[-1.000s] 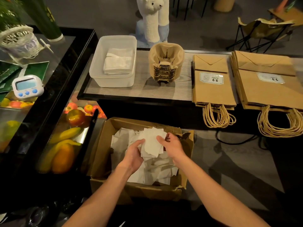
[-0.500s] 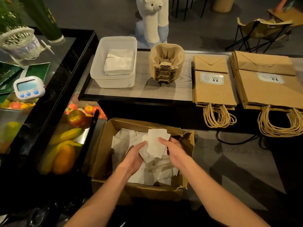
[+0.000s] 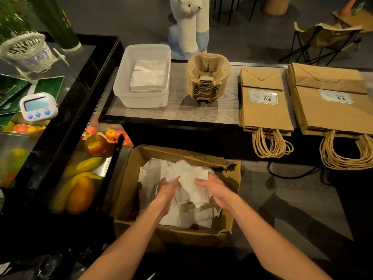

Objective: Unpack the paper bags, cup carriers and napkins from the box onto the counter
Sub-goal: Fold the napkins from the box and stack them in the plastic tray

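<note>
**Head view, looking down.** A wood-grain counter (image 3: 181,112) with a black edge runs across the frame, with dark floor (image 3: 292,199) in front of it on the right. On the counter, left to right, are:
- a clear plastic tub (image 3: 122,87) holding folded napkins (image 3: 149,75);
- a nested stack of cup carriers (image 3: 206,77);
- a smaller stack of paper bags (image 3: 264,116) and a larger stack of paper bags (image 3: 333,120), both lying flat, their twisted handles hanging over the near edge.

A black-framed display case (image 3: 66,122) with fruit (image 3: 80,190) adjoins the counter on the left, and a white timer (image 3: 38,107) sits on top of it.

The cardboard box (image 3: 171,235) stands below the counter's near edge, flaps open, its right wall torn. Loose napkins (image 3: 153,174) fill it.

My left hand (image 3: 167,193) and right hand (image 3: 216,190) face each other inside the box opening. The fingers of both curl around a napkin bundle (image 3: 193,184) held between them just above the loose pile, and the left thumb lies on the bundle.

The box walls stand to the left, near side and right of my hands. The path up and forward to the counter is open, and bare counter shows between the tub and the carriers.
</note>
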